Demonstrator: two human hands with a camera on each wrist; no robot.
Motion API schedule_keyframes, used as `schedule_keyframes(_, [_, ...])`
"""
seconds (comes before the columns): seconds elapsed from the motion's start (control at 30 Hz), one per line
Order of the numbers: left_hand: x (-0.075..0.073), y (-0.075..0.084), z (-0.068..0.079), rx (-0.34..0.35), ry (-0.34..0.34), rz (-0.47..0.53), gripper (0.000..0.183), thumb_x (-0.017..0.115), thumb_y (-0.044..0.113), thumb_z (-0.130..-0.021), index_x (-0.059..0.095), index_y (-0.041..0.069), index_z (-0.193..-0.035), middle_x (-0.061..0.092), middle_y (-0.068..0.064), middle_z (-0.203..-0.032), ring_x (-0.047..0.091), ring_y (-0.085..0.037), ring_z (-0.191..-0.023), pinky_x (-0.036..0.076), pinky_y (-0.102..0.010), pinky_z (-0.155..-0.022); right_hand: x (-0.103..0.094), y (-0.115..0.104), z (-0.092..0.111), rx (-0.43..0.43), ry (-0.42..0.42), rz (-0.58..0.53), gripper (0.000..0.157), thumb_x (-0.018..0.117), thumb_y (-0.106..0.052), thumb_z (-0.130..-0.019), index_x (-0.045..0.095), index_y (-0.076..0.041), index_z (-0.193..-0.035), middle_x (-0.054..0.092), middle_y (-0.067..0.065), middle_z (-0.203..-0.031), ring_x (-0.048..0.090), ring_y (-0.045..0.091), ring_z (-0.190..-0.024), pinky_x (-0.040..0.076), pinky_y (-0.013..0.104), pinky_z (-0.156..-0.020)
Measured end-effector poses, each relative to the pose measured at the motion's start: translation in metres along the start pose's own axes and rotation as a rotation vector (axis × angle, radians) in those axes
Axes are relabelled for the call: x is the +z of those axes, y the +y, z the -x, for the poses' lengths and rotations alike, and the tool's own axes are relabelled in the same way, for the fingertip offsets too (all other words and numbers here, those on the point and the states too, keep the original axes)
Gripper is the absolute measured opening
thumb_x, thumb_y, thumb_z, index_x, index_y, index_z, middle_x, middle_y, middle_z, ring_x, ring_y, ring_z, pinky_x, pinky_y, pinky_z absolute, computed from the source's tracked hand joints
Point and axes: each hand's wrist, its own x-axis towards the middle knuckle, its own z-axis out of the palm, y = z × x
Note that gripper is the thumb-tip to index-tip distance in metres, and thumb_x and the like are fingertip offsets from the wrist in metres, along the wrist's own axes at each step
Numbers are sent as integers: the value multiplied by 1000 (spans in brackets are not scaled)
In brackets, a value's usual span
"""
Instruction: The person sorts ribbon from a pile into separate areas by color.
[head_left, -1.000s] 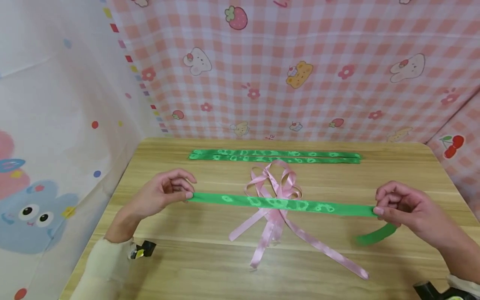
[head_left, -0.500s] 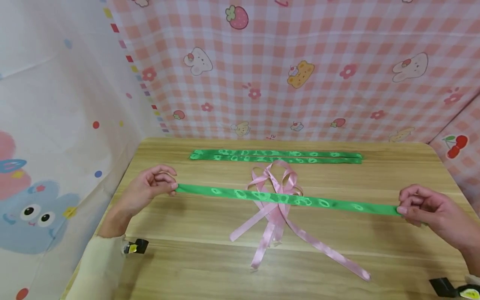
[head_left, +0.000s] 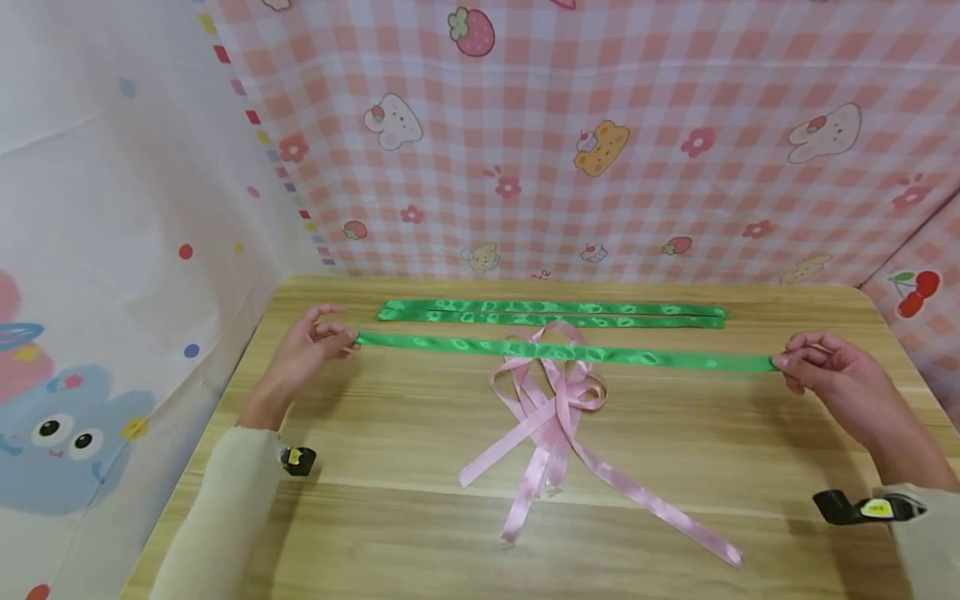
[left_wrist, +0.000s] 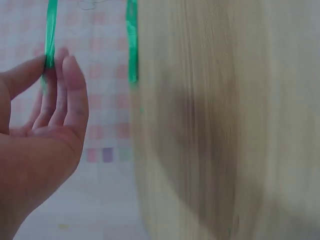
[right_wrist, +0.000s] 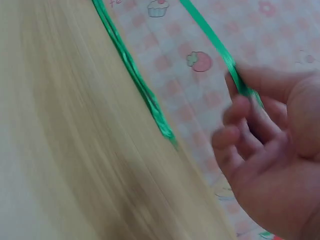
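A shiny green ribbon [head_left: 480, 346] is stretched straight between both hands, raised off the table. My left hand [head_left: 311, 346] pinches one end between thumb and fingers; the left wrist view shows the ribbon [left_wrist: 51, 30] coming out of that pinch. At the other end my right hand [head_left: 832, 371] pinches the ribbon [right_wrist: 215, 40], and a short tail pokes past the fingers in the right wrist view. Beneath the taut ribbon, in the head view, a looped pink ribbon [head_left: 551, 417] lies on the table with several loose tails spread toward the front.
Two green ribbon strips [head_left: 551, 314] lie side by side along the back of the wooden table [head_left: 405, 517]. Behind the table hangs a pink checked cloth [head_left: 652, 92], and a white printed cloth [head_left: 127, 200] covers the left side.
Both hands first drew apart, pulling the green ribbon longer, its right-hand tail shortening. Since then they have moved toward the back strips with the ribbon held taut. The pink ribbon stayed put.
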Motion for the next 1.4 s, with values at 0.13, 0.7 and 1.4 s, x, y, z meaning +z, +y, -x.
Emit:
schedule_keyframes(0.13, [10, 4, -17, -19, 102, -26, 46, 61, 14, -99, 40, 5, -138, 68, -2, -98, 67, -17, -86, 56, -36, -83, 10, -5, -27, 95, 149, -76, 15, 65, -10, -96, 53, -5, -103, 69, -8, -81, 53, 12, -63, 43, 24, -56])
schedule_keyframes(0.7, [38, -18, -61, -175, 274, -121, 43, 63, 14, -97, 46, 6, -136, 64, -11, -110, 59, -17, -89, 48, -23, -75, 36, 24, -75, 232, 392, -135, 26, 70, -4, -90, 47, -8, -100, 59, -13, -60, 47, 6, -41, 39, 19, -39])
schedule_keyframes(1.4, [36, -31, -54, -278, 263, -143, 46, 67, 16, -95, 48, 5, -135, 60, -8, -107, 54, -17, -91, 46, -24, -77, 43, 37, -73, 334, 313, 188, 22, 68, -13, -93, 47, -11, -100, 50, -18, -63, 45, 1, -47, 42, 18, -46])
